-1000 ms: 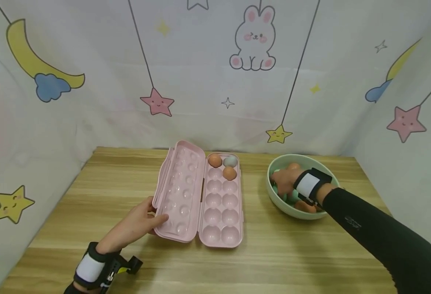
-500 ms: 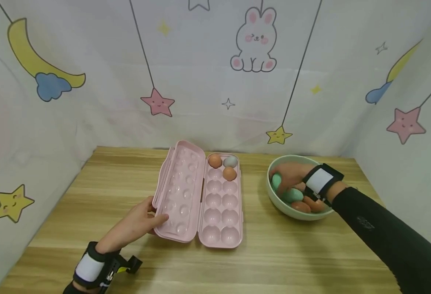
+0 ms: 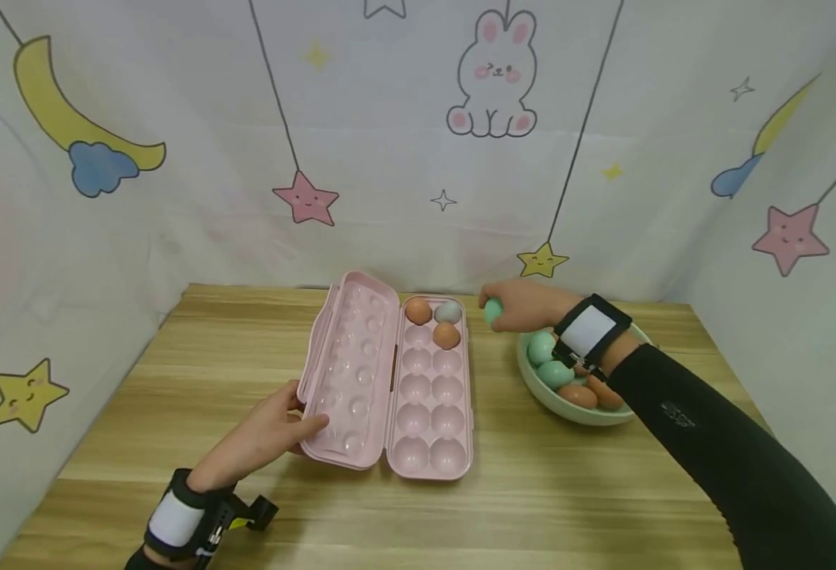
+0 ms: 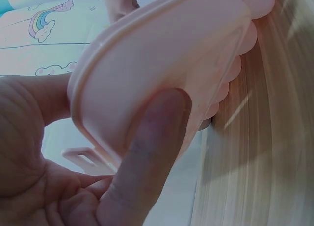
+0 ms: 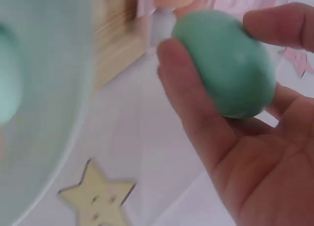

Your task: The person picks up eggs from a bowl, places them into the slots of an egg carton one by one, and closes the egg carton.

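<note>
My left hand (image 3: 268,431) grips the near left edge of the egg carton's raised lid; in the left wrist view the thumb (image 4: 159,138) lies along the lid's inside. The pink egg carton (image 3: 413,455) lies unfolded on the table, two brown eggs (image 3: 446,335) and a pale bluish egg (image 3: 448,311) in its far cups. Between thumb and fingers my right hand (image 3: 532,305) pinches a green egg (image 5: 225,64), held in the air between carton and bowl. Below that wrist the light green bowl (image 3: 556,408) holds several green eggs (image 3: 555,374) and brown eggs (image 3: 578,395).
The wooden table (image 3: 532,507) ends at a white cloth backdrop (image 3: 404,142) printed with stars, moons and a rabbit. Cloth also hangs at the left and right sides. The carton's several nearer cups hold nothing.
From inside the bowl, my right hand has come up and left over its rim with a green egg. The left hand keeps its place on the lid.
</note>
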`<state>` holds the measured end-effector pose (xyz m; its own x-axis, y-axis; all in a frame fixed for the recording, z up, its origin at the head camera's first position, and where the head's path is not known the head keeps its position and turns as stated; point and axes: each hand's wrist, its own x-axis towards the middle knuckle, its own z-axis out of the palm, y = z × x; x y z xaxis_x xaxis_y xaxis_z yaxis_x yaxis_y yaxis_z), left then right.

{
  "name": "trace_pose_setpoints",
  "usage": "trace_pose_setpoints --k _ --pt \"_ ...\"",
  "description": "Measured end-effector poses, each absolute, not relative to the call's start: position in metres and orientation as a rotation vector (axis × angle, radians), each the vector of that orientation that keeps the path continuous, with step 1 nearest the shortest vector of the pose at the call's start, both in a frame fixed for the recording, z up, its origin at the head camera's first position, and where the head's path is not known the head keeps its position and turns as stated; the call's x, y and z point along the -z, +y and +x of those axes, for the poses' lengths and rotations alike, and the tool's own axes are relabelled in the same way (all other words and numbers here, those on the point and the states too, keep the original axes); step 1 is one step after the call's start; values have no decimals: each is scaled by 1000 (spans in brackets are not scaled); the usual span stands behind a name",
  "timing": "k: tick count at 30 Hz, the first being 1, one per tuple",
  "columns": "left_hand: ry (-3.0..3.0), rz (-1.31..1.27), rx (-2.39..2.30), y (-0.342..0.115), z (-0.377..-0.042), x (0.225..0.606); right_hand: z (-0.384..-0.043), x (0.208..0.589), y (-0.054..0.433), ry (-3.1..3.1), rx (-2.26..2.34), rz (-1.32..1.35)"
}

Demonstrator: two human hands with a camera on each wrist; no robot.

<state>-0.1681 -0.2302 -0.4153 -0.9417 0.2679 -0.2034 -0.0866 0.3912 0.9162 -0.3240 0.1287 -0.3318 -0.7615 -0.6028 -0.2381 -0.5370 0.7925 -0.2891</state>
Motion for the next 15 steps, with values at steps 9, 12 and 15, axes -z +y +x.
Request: trace_pose_setpoints --k 9,12,15 --pt "2345 155 -1545 -229 -168 415 -331 359 57 2636 366 -1018" --pt "2353 144 -1530 -228 -169 414 -335 370 42 2648 283 -1089" --pt "2343 144 -1543 -229 -168 414 -336 379 32 2687 255 -1109"
